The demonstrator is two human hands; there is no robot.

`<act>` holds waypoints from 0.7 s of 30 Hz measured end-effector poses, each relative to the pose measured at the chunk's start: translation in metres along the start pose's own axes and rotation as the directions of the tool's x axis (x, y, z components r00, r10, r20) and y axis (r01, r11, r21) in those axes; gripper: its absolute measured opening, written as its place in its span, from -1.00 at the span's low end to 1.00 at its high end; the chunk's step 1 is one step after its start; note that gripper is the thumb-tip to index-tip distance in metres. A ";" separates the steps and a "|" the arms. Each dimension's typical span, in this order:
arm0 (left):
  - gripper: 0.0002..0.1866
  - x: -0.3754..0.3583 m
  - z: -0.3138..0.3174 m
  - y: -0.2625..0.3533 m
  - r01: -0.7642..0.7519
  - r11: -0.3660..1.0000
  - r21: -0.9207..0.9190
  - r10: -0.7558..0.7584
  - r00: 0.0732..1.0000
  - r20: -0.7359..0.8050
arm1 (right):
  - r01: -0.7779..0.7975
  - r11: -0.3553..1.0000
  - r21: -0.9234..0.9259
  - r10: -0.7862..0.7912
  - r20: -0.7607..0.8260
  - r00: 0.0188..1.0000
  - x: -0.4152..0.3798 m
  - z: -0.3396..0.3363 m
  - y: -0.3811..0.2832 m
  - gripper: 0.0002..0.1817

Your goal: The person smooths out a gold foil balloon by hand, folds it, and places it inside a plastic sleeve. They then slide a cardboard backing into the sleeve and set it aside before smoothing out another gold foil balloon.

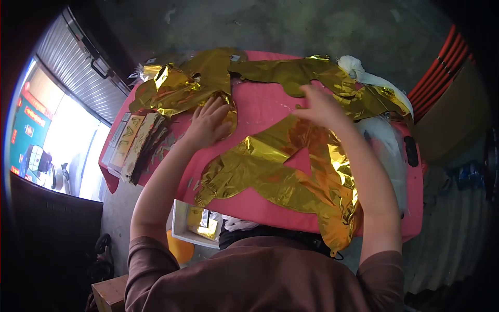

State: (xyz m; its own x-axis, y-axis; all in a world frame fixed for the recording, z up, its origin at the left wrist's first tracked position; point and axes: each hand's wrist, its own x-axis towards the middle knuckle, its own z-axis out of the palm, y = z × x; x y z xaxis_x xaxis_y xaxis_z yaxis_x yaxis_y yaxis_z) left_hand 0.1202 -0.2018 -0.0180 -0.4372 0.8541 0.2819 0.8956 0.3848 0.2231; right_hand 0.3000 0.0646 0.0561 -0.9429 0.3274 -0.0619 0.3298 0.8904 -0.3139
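Several flat gold foil sheets lie over a pink-covered table (260, 104). My left hand (210, 122) rests with spread fingers on the lower edge of the upper-left gold foil (208, 73). My right hand (318, 108) is at the upper right, between the upper-right foil (291, 73) and the large near foil (265, 151); its thumb and fingers are apart, and nothing shows between them. The near foil has a triangular opening and hangs over the table's front edge beside my right forearm.
Stacked cards or packets (132, 143) lie at the table's left. A white box (195, 223) with gold pieces sits at the front edge. Clear plastic (384, 151) and a white bag (353, 67) are on the right. Red bars (442, 67) and cardboard (449, 114) stand beyond.
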 end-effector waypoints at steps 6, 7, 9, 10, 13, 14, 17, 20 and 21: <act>-0.33 0.036 0.012 -0.035 0.179 0.967 0.181 -0.168 0.983 -0.074 | 0.130 0.988 -0.085 -0.145 -0.199 0.969 0.071 0.093 -0.015 -0.34; -0.33 0.041 0.011 -0.037 0.176 0.965 0.195 -0.174 0.984 -0.029 | 0.131 0.988 -0.085 -0.146 -0.196 0.970 0.079 0.099 -0.013 -0.34; -0.34 0.050 0.018 -0.046 0.195 0.963 0.188 -0.192 0.981 -0.036 | 0.165 0.986 0.027 -0.161 -0.123 0.979 0.087 0.099 -0.018 -0.58; -0.34 0.053 0.021 -0.051 0.156 0.982 0.105 -0.152 0.987 -0.045 | 0.163 0.986 0.025 -0.159 -0.119 0.980 0.090 0.100 -0.017 -0.58; -0.34 0.057 0.023 -0.066 0.070 0.998 -0.008 -0.070 0.996 -0.063 | 0.188 0.954 0.232 -0.161 -0.130 0.978 0.095 0.107 -0.005 -0.79; -0.34 0.058 0.020 -0.070 0.050 0.999 0.015 -0.049 0.998 -0.039 | 0.236 0.933 0.274 -0.175 -0.227 0.958 0.093 0.103 -0.001 -0.86; -0.35 0.057 0.009 -0.075 -0.002 1.000 0.031 0.002 1.000 0.001 | 0.444 0.817 0.368 -0.236 -0.488 0.840 0.070 0.062 0.016 -0.96; -0.51 0.050 0.006 -0.058 0.019 0.995 0.099 -0.005 0.990 -0.140 | 0.283 0.860 0.425 -0.099 -0.404 0.910 0.005 -0.011 0.032 -0.97; -0.51 0.048 0.005 -0.045 0.008 0.996 0.091 0.004 0.991 -0.137 | 0.306 0.902 0.305 -0.138 -0.468 0.873 -0.019 -0.029 0.044 -0.97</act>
State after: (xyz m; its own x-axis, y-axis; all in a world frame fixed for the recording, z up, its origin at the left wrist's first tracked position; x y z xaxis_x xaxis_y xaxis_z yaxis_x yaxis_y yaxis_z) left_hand 0.0600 -0.1765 -0.0193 -0.4404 0.7997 0.4081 0.8958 0.4220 0.1397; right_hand 0.3339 0.1064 0.0715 -0.8463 0.3113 0.4323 -0.0054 0.8065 -0.5912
